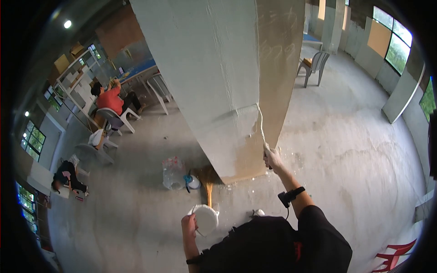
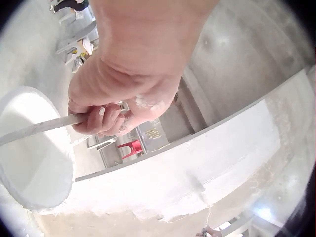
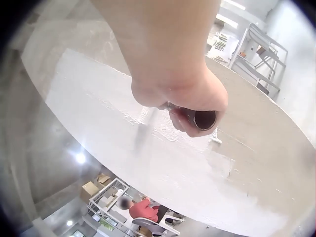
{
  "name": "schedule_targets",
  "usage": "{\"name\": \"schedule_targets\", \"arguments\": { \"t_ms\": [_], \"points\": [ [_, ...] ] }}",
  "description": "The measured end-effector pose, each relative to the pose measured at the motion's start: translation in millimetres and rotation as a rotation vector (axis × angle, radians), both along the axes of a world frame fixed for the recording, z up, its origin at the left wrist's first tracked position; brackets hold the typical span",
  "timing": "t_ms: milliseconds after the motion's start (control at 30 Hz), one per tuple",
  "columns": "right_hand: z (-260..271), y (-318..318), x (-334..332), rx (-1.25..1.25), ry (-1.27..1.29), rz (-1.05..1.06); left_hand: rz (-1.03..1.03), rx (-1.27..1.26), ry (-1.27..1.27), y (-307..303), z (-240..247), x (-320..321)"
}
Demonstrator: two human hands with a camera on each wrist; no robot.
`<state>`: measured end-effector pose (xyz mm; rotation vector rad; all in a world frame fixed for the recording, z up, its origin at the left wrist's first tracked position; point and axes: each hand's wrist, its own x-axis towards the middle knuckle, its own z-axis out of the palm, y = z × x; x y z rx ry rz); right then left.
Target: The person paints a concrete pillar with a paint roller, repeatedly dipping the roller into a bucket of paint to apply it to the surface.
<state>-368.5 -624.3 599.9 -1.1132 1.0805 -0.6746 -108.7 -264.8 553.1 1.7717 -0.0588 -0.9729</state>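
Note:
My right hand (image 1: pixel 273 159) grips the handle of a paint roller, its dark hollow end (image 3: pixel 205 120) poking out of the fist in the right wrist view. The roller head (image 1: pixel 247 109) lies against a broad pillar (image 1: pixel 195 54), where pale wet paint meets a bare tan-brown area (image 1: pixel 248 159). Low on the left, my left hand (image 1: pixel 189 224) holds a white bucket (image 1: pixel 217 214). In the left wrist view its fingers (image 2: pixel 101 118) curl round the bucket's strip handle (image 2: pixel 44 127), and white paint coats the inside.
By the pillar's foot stand a straw broom (image 1: pixel 209 191), a clear plastic bag (image 1: pixel 173 175) and a blue-topped container (image 1: pixel 193 182). A person in red (image 1: pixel 110 100) sits at the left; another person (image 1: pixel 68 177) is farther down. A grey chair (image 1: pixel 313 68) and a red chair (image 1: pixel 395 255) are at right.

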Motion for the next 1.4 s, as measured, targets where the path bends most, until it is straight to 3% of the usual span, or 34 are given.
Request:
{"name": "schedule_targets", "arguments": {
  "t_ms": [367, 633, 800, 1000, 1400],
  "points": [
    [-61, 8, -11, 0.103, 0.114, -0.04, 0.025, 0.029, 0.003, -1, 15, -8],
    [-133, 5, -4, 0.369, 0.13, -0.036, 0.03, 0.097, 0.003, -5, 30, -21],
    [-149, 12, 7, 0.358, 0.136, -0.1, 0.0, 0.07, 0.01, -14, 32, -28],
    [-134, 20, 8, 0.259, 0.044, -0.114, 0.007, 0.056, 0.042, -19, 30, -29],
    [8, 25, 26, 0.118, -0.205, -0.002, -0.014, 0.06, 0.004, -24, 23, -27]
  ]
}}
